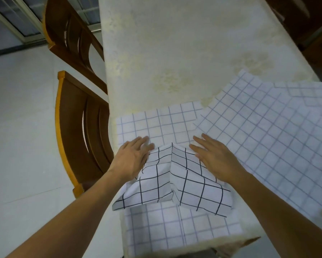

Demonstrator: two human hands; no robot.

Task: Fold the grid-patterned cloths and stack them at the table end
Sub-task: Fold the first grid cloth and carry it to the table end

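A white cloth with a dark grid lies at the near end of the table, its near part folded up over itself into a ridge between my hands. My left hand rests flat on its left side with straight fingers. On the right side of the fold my right hand presses down, fingers straight too. A second, larger grid cloth lies spread flat to the right, its near left edge overlapping the first cloth.
The long table wears a pale patterned tablecloth and stretches away from me. Two wooden chairs stand along its left side. Dark furniture sits at the far right. Light floor tiles lie to the left.
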